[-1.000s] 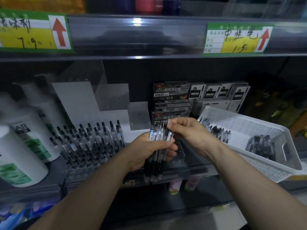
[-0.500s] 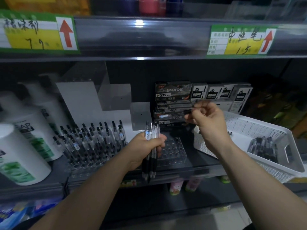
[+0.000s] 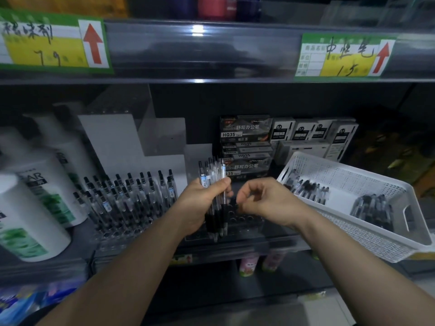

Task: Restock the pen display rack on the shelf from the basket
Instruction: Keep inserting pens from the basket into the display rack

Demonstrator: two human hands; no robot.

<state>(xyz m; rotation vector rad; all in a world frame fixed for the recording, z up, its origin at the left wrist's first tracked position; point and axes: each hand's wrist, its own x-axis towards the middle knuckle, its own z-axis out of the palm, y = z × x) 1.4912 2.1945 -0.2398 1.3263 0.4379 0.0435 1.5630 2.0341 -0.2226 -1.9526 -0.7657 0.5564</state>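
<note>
Over the rack, my left hand gripped the pens; right hand curled at 3 o'clock, pinch unclear; next needed one pen slotted.

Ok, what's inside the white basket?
The white basket holds a pen bunch at its left end and another pen bunch by the handle cutout. The right hand covers its near-left corner.

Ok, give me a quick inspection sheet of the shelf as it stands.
Surface: shelf, dark, dimly lit.
Job's things: left rack well filled; clear rack under the hands, visible holes empty; basket at right, two heaps of pens inside.
Clutter: bottles at left; boxes behind.
Hands: left hand grips a pen bunch; right hand curled beside it, hold unclear.
Cables: nothing seen.
Surroundings: price tags on the shelf above.
</note>
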